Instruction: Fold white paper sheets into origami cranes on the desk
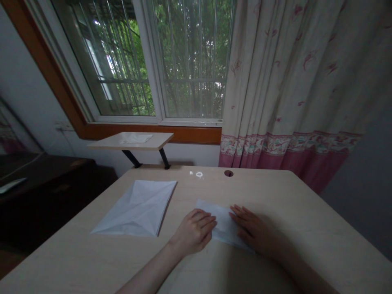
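Observation:
A folded sheet of thin white paper (pixel 225 226) lies on the table in front of me, with both hands at it. My left hand (pixel 196 232) is at its left side, the fingers bent and closed together on the paper; the thumb is mostly hidden. On the right part of the sheet rests my right hand (pixel 255 228), its fingers stretched out flat and slightly apart. Further left lies a stack of larger white sheets (pixel 137 210) with crease lines across the top one, apart from both hands.
The pale wooden table (pixel 260 188) has a round cable hole (pixel 228 173) and a small white ring (pixel 199 174) near its back edge. A raised shelf (pixel 110 141) on black legs holds a white paper (pixel 137 138). Behind are a barred window and a flowered curtain (pixel 275 81).

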Tool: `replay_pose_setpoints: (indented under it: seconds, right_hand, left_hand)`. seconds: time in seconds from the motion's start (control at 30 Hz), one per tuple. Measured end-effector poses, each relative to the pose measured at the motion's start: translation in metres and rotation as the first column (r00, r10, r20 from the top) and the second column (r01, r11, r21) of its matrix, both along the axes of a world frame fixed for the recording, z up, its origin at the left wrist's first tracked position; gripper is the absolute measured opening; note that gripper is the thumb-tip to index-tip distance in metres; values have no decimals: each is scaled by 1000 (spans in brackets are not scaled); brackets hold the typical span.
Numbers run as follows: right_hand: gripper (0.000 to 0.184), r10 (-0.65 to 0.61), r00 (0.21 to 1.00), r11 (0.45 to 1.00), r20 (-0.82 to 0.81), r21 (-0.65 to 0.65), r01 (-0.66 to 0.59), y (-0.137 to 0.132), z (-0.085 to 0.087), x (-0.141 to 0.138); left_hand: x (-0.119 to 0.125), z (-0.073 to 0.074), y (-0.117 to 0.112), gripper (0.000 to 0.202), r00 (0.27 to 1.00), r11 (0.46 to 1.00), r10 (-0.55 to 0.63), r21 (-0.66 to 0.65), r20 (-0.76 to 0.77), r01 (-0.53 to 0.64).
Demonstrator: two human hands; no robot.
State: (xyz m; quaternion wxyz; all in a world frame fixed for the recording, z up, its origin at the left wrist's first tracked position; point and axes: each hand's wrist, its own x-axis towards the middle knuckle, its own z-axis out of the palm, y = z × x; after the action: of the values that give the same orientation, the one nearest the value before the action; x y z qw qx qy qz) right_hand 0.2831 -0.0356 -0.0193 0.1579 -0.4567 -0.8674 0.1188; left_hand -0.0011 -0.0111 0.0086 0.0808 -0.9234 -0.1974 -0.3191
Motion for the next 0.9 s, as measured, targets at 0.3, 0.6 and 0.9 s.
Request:
replay_pose_setpoints:
  seconds: [0.3,0.6,0.9]
  right_hand:
    - [50,146,964,961,-221,264,-85,-11,12,3]
    - [52,66,975,956,-212,293,-1,-19,9,11]
    - [33,-44,952,900,-304,401,169,-14,4,1]
  left_hand:
    - [-3,7,-3,38,970,980,189,25,153,-195]
    - [-3,11,-2,33,891,946,307,-8,335,-323]
    - [-3,10,-2,29,848,927,351,-23,396,-374]
